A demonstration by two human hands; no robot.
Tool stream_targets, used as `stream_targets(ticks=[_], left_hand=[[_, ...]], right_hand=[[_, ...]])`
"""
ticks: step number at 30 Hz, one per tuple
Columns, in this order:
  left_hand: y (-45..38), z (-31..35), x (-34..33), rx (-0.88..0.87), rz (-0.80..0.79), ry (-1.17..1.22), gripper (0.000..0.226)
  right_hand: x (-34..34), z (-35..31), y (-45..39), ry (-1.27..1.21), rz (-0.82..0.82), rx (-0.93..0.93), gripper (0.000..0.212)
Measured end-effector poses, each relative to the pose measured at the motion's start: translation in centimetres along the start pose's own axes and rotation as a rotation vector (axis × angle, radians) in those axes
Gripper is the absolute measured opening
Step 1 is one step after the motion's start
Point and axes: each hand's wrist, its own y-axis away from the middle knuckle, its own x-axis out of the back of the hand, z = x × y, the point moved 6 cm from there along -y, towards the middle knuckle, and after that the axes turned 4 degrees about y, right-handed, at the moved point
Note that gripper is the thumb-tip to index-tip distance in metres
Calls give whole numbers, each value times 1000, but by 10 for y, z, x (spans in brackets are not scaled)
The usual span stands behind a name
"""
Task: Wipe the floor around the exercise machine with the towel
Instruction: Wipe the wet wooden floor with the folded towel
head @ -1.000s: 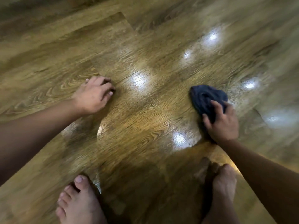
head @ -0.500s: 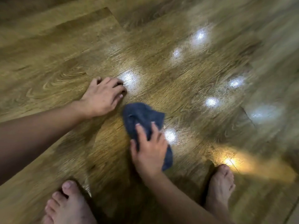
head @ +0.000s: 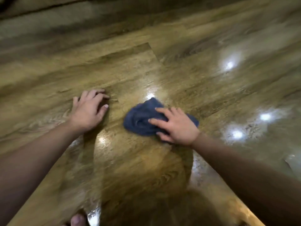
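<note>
The right hand (head: 177,126) presses flat on a crumpled dark blue towel (head: 143,119) on the glossy wood-grain floor (head: 211,38). The left hand (head: 88,111) rests on the floor beside it, apart from the cloth. A bare toe (head: 77,220) shows at the bottom edge.

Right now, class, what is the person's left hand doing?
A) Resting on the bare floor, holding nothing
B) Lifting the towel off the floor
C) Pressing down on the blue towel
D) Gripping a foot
A: the left hand rests on the wooden floor, apart from the blue towel, which lies under the spread fingers of the right hand.
</note>
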Motion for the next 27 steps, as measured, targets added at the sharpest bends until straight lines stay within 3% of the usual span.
stream_targets(ticks=[6, 9, 12, 15, 18, 21, 24, 25, 27], left_hand=[[-17, 4, 2, -18, 56, -89, 36], [-26, -6, 7, -31, 77, -72, 37], [-44, -42, 24, 146, 130, -107, 49], [-70, -96, 41, 457, -23, -79, 97], [-97, -118, 51, 550, -270, -28, 129], [-108, -118, 56, 532, -458, 47, 134], [-114, -112, 59, 548, -528, 88, 128], [-115, -112, 60, 550, -528, 91, 122], [-121, -116, 59, 564, -509, 95, 106]], right_hand=[[3, 152, -47, 39, 97, -872, 55], [2, 167, -67, 69, 126, -1108, 50], [2, 142, -76, 154, 159, -1213, 49], [2, 89, -84, 164, 184, -1137, 52], [-4, 1, -95, 121, 153, -930, 54], [-8, -107, -113, 24, 123, -581, 50], [-16, -190, -115, 25, 10, -75, 37], [-18, -199, -115, 13, -53, 48, 35], [-15, -179, -121, -15, -115, 111, 33]])
